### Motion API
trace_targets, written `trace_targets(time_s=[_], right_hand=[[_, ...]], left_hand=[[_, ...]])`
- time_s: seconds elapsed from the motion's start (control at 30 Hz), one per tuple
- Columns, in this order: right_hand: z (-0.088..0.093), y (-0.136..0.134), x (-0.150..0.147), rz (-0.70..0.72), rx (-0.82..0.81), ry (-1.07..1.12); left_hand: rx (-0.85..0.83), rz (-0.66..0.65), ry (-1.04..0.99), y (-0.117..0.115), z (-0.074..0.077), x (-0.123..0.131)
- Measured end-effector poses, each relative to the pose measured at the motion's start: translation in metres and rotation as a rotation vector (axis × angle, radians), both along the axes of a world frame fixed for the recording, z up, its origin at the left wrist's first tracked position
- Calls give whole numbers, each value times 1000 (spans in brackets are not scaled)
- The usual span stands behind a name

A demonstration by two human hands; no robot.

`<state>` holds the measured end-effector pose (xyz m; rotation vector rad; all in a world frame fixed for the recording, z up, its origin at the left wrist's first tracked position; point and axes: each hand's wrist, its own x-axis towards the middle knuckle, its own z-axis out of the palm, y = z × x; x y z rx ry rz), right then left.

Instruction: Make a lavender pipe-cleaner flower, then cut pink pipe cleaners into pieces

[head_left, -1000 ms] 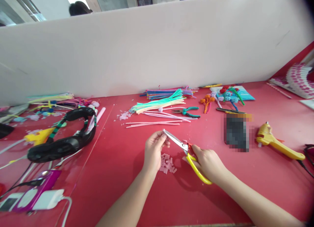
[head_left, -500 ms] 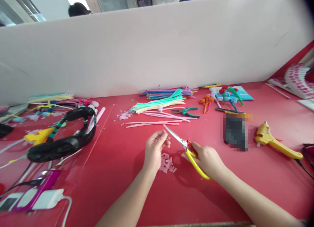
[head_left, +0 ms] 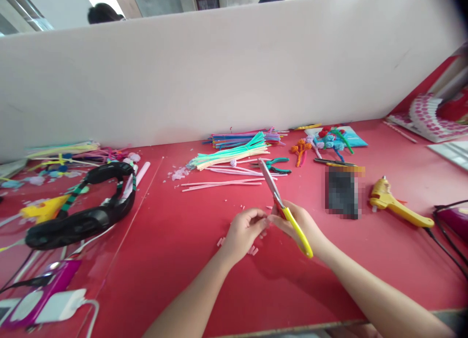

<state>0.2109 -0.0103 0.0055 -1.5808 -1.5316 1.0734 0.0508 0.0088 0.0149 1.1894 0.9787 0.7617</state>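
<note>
My right hand (head_left: 302,221) is closed on a pair of scissors (head_left: 299,234) with yellow handles, their blades pointing up and away from me. The fingertips of my left hand (head_left: 243,233) are pinched together and meet my right fingers. Whatever they grip is too small or hidden to make out. Short cut pink pieces (head_left: 253,250) lie on the red table under and beside my left hand, partly covered by it. Beyond my hands lie a few long pink pipe cleaners (head_left: 221,184).
Bundled pipe cleaners (head_left: 230,154) and teal-handled pliers (head_left: 278,165) lie toward the white partition (head_left: 183,80). On the right are a yellow glue gun (head_left: 400,206), a blurred dark object (head_left: 341,192) and pipe-cleaner flowers (head_left: 331,142). A black headband device (head_left: 80,218) and cables occupy the left.
My left hand has moved right and slightly down, bringing its fingertips to my right hand. The scissors have tilted more upright, away from the left fingers. The view has shifted slightly right.
</note>
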Motion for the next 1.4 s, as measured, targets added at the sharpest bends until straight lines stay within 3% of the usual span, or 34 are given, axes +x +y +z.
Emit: trace_targets(time_s=[0.17, 0.4, 0.67, 0.93, 1.07, 1.23, 1.4], right_hand=[[1, 2, 5, -105, -39, 50], [11, -2, 4, 110, -72, 287], [14, -4, 0, 69, -124, 225], [1, -7, -5, -41, -135, 104], [1, -4, 1, 15, -41, -38], [-4, -6, 11, 60, 131, -522], [-14, -14, 9, 126, 175, -772]], left_hand=[[-15, -64, 32, -1, -1, 0], [-91, -137, 15, 2, -5, -1], [-77, -169, 21, 2, -6, -1], [-37, -55, 65, -3, -7, 4], [-36, 31, 25, 0, -7, 3], [-16, 191, -56, 12, -7, -7], [22, 292, -139, 18, -6, -14]])
